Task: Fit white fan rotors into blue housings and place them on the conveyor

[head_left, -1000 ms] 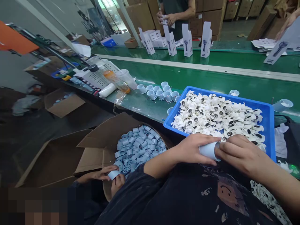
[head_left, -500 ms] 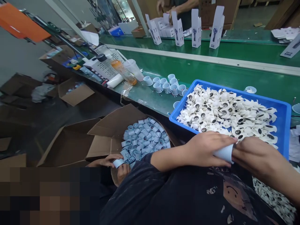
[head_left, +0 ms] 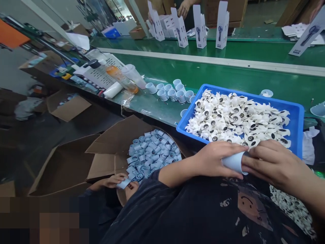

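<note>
My left hand point(head_left: 212, 159) is wrapped round a light blue plastic cylinder point(head_left: 234, 162), which lies on its side in front of my dark shirt. The fingers of my right hand point(head_left: 271, 162) are bunched at the cylinder's open right end, some reaching inside. Whatever they pinch there is hidden. Just beyond both hands, a blue tray point(head_left: 296, 135) is heaped with white fan blades point(head_left: 236, 112) with dark round hubs.
Several light blue cups point(head_left: 172, 95) stand on the green bench point(head_left: 152, 105), near a bottle point(head_left: 122, 78). Left of me, a co-worker's hands point(head_left: 115, 180) hold a blue cylinder over a carton point(head_left: 101, 166) of similar ones. White boxes point(head_left: 200, 30) stand across the conveyor.
The view has shifted, so the bench things appear further left. My right hand has drawn back slightly and its fingers have turned into the cylinder's opening. My left hand keeps its hold.
</note>
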A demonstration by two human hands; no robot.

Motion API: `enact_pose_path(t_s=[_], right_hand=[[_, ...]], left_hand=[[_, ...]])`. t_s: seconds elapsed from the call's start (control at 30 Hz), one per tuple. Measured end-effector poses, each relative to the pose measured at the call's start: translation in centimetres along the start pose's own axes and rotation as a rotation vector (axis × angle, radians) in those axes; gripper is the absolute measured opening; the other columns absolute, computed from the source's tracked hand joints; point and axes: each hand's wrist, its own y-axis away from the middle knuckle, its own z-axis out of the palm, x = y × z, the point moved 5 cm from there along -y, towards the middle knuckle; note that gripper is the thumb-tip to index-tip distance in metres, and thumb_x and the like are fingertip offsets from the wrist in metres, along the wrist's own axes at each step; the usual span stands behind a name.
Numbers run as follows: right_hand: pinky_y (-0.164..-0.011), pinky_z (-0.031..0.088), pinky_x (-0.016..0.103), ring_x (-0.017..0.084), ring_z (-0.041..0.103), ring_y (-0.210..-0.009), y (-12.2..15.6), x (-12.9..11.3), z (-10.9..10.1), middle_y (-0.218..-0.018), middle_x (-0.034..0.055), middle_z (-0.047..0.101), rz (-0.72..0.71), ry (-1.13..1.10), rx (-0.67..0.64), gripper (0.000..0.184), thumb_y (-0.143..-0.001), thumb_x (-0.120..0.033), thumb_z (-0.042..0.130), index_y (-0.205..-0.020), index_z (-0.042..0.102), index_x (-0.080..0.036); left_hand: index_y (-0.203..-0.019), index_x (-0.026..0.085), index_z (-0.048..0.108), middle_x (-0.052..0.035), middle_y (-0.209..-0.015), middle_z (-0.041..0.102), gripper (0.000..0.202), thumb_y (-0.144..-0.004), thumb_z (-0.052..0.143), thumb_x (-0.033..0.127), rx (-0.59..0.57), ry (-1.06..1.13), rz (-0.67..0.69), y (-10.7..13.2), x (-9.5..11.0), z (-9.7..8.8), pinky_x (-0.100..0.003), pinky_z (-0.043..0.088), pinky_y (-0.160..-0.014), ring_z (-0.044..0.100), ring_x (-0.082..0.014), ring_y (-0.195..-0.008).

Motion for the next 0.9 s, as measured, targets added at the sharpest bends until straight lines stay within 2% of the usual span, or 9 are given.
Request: enact_pose_path(t_s=[0.07, 0.13, 0.27, 0.4, 0.5, 0.6, 0.67, 0.8, 0.9], right_hand=[[-0.064, 0.035, 0.033, 0.016, 0.048, -0.069, 0.3, 0.1, -0.3, -0.074, 0.0027, 0.058, 0.060, 0.046, 0.072, 0.017, -0.099, -0.032, 0.053, -0.101, 0.064, -0.019], [-0.064, 0.034, 0.033, 0.017, 0.046, -0.069, 0.5, -0.1, -0.4, -0.072, 0.0030, 0.054, 0.110, 0.035, 0.157, 0.026, -0.099, -0.040, 0.051, -0.096, 0.066, -0.019], [-0.078, 0.039, 0.039, 0.024, 0.053, -0.090, 0.4, -0.8, 0.6, -0.098, 0.0119, 0.059, 0.189, 0.112, 0.240, 0.054, -0.098, -0.060, 0.037, -0.108, 0.068, -0.016], [-0.080, 0.038, 0.038, 0.021, 0.051, -0.087, 0.5, -1.4, 0.9, -0.093, 0.0080, 0.057, 0.209, 0.171, 0.401, 0.047, -0.100, -0.052, 0.038, -0.100, 0.070, -0.018], [-0.089, 0.038, 0.042, 0.025, 0.050, -0.103, 0.9, -1.5, 1.0, -0.111, 0.0110, 0.059, 0.200, 0.184, 0.397, 0.057, -0.101, -0.059, 0.028, -0.112, 0.067, -0.018], [-0.085, 0.038, 0.041, 0.024, 0.051, -0.098, 1.8, -1.5, 0.2, -0.105, 0.0084, 0.062, 0.204, 0.192, 0.481, 0.043, -0.101, -0.049, 0.037, -0.094, 0.067, -0.019], [-0.085, 0.039, 0.041, 0.023, 0.051, -0.096, 2.1, -1.5, -0.1, -0.104, 0.0088, 0.060, 0.209, 0.165, 0.539, 0.042, -0.102, -0.046, 0.037, -0.093, 0.067, -0.018], [-0.094, 0.039, 0.046, 0.028, 0.048, -0.112, 1.2, -1.5, 1.1, -0.124, 0.0125, 0.054, 0.206, 0.179, 0.434, 0.058, -0.101, -0.058, 0.026, -0.117, 0.064, -0.018], [-0.089, 0.039, 0.045, 0.027, 0.051, -0.105, 1.5, -1.3, 0.6, -0.114, 0.0088, 0.062, 0.225, 0.214, 0.495, 0.043, -0.102, -0.049, 0.037, -0.099, 0.068, -0.019]], left_hand=[[-0.129, 0.017, 0.058, -0.0115, -0.120, 0.071, 0.055, -0.084, 0.071, 0.044, 0.079, -0.015, 0.007, 0.3, -0.3, -0.4, -0.033, 0.055, -0.097, 0.068, -0.0217, -0.110], [-0.131, 0.020, 0.056, -0.0114, -0.120, 0.071, 0.057, -0.082, 0.072, 0.044, 0.149, -0.026, 0.008, 0.7, -0.8, -0.6, -0.034, 0.055, -0.098, 0.068, -0.0217, -0.111], [-0.138, 0.024, 0.050, -0.0111, -0.119, 0.071, 0.064, -0.081, 0.074, 0.042, 0.235, -0.055, 0.063, 1.2, -1.5, -0.6, -0.036, 0.052, -0.101, 0.069, -0.0205, -0.109], [-0.141, 0.026, 0.047, -0.0101, -0.117, 0.072, 0.068, -0.081, 0.075, 0.041, 0.237, -0.112, 0.117, 1.4, -1.8, -0.2, -0.038, 0.049, -0.105, 0.070, -0.0204, -0.106], [-0.143, 0.028, 0.045, -0.0102, -0.117, 0.072, 0.072, -0.080, 0.075, 0.045, 0.253, -0.125, 0.122, 1.5, -2.1, -0.4, -0.041, 0.050, -0.104, 0.069, -0.0223, -0.108], [-0.142, 0.028, 0.045, -0.0114, -0.117, 0.072, 0.075, -0.077, 0.075, 0.050, 0.241, -0.130, 0.099, 1.5, -2.4, -0.8, -0.046, 0.050, -0.103, 0.068, -0.0254, -0.111], [-0.141, 0.027, 0.047, -0.0120, -0.118, 0.071, 0.074, -0.077, 0.075, 0.051, 0.233, -0.119, 0.089, 1.4, -2.5, -1.0, -0.046, 0.051, -0.101, 0.068, -0.0258, -0.110], [-0.143, 0.028, 0.045, -0.0110, -0.121, 0.070, 0.071, -0.080, 0.074, 0.046, 0.223, -0.111, 0.112, 1.0, -2.3, -0.7, -0.044, 0.050, -0.101, 0.067, -0.0248, -0.112], [-0.145, 0.029, 0.042, -0.0108, -0.120, 0.070, 0.074, -0.081, 0.073, 0.048, 0.182, -0.131, 0.114, 0.9, -2.4, -0.3, -0.048, 0.048, -0.103, 0.065, -0.0263, -0.114]])
